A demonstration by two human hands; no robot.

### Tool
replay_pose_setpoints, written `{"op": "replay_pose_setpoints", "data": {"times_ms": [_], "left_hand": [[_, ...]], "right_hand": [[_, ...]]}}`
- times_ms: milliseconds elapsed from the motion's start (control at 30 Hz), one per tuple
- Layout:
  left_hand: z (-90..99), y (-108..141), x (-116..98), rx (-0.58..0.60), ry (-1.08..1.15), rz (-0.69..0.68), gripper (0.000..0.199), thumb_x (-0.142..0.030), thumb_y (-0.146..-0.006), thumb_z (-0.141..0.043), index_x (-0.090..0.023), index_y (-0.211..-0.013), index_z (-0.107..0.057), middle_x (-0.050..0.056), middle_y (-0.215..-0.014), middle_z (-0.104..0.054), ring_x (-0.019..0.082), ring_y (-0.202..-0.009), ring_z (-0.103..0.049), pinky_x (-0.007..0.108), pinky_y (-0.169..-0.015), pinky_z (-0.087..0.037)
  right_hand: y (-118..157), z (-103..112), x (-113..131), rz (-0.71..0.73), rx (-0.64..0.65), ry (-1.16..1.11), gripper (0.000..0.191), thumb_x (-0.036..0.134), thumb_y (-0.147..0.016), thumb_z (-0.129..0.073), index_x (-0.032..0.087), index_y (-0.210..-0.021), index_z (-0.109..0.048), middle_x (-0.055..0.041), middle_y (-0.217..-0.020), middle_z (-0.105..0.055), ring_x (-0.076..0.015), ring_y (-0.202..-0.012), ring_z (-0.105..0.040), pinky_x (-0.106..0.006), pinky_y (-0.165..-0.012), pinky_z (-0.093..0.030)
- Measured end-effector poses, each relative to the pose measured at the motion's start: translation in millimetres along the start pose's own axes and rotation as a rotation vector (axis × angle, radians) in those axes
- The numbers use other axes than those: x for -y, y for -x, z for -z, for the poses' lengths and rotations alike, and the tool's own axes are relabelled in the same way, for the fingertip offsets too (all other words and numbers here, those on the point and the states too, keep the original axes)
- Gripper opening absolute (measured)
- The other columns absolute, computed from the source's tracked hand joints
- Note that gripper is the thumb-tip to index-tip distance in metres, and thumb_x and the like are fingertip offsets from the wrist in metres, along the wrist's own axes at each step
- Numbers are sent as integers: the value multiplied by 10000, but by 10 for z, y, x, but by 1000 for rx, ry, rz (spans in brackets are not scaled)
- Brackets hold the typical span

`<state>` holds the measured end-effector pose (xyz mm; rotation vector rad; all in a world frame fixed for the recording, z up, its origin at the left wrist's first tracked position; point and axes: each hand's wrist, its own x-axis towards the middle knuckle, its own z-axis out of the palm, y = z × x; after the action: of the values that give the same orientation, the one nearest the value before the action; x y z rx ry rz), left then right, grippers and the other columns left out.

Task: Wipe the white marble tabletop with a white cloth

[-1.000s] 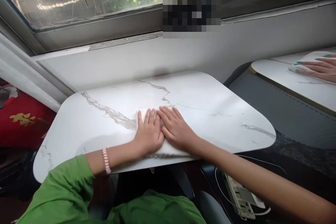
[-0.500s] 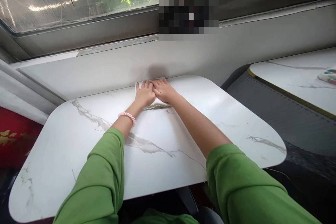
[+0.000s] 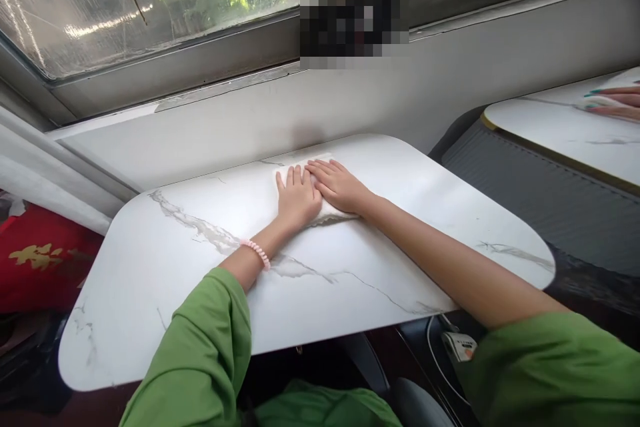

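Both hands lie flat on a folded white cloth (image 3: 334, 213) near the far edge of the white marble-patterned tabletop (image 3: 345, 320). My left hand (image 3: 299, 201) has its fingers spread over the cloth's left part, pointing toward the wall; a pink coiled band circles that wrist. Beside it, touching near the thumb, my right hand (image 3: 345, 188) presses on the cloth's right part with fingers stretched to the left. The palms hide most of the cloth.
Another person's hand (image 3: 617, 103) rests on a white cloth on a second marble-patterned table (image 3: 540, 121) at right. Behind my table stand a pale wall (image 3: 225, 137) and a window. A red bag (image 3: 45, 257) lies at left; a white cable and small box are below right.
Both hands and the cloth have moved back from the wall side, toward me and slightly right. The other person's hand has come into view at right. The camera view has shifted a little.
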<state>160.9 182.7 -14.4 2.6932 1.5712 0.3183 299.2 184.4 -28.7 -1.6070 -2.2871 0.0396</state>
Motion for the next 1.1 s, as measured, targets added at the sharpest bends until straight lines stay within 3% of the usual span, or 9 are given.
{"op": "replay_pose_setpoints", "data": {"times_ms": [167, 333, 500, 633, 767, 900, 1100], "left_hand": [[48, 544, -529, 55, 27, -73, 571, -288, -941, -251, -8, -1435, -312, 187, -1536, -265, 319, -1440, -164, 575, -1163, -63], [134, 1047, -967, 117, 59, -232, 617, -344, -931, -301, 9, -1437, -310, 201, -1528, -275, 340, -1439, -157, 549, -1179, -89], [175, 1236, -1130, 118, 15, -332, 632, -347, -941, -298, 60, -1424, -301, 244, -1513, -276, 353, -1425, -199, 544, -1169, -149], [143, 1181, -1114, 86, -27, -355, 615, -344, -944, -283, 42, -1423, -311, 235, -1503, -308, 342, -1417, -229, 544, -1158, -166], [77, 949, -1058, 75, -27, -355, 596, -333, -933, -296, 2, -1424, -326, 212, -1498, -335, 329, -1409, -255, 539, -1152, -165], [6, 497, -944, 83, -2, -325, 576, -304, -927, -311, -10, -1422, -332, 204, -1498, -340, 308, -1405, -269, 521, -1159, -139], [-135, -349, -650, 51, 54, -263, 519, -244, -931, -297, -53, -1407, -373, 151, -1482, -388, 245, -1392, -300, 461, -1176, -127]], "right_hand": [[803, 189, 29, 32, -13, -7, 534, 281, -938, -226, 117, -1416, -399, -124, -1482, -415, -228, -1395, -315, -484, -1137, -233], [1636, 340, 121, 26, -62, 31, 549, 297, -946, -238, 169, -1476, -302, -101, -1486, -414, -191, -1407, -291, -460, -1154, -230], [1975, 406, 196, -16, -99, 79, 572, 264, -936, -260, 213, -1504, -221, -85, -1484, -420, -204, -1393, -323, -471, -1141, -260], [1899, 425, 170, -20, -72, 85, 541, 248, -924, -264, 213, -1463, -292, -104, -1442, -467, -229, -1361, -379, -494, -1106, -305], [1694, 405, 35, -46, -64, 77, 515, 262, -910, -259, 194, -1409, -370, -119, -1424, -486, -240, -1351, -393, -508, -1098, -302], [1307, 357, -192, -95, -54, 62, 517, 251, -888, -253, 181, -1375, -415, -118, -1422, -491, -236, -1344, -403, -503, -1091, -308], [484, 225, -585, -146, -100, 23, 513, 230, -854, -276, 166, -1327, -462, -131, -1394, -519, -263, -1318, -430, -527, -1065, -314]]}}
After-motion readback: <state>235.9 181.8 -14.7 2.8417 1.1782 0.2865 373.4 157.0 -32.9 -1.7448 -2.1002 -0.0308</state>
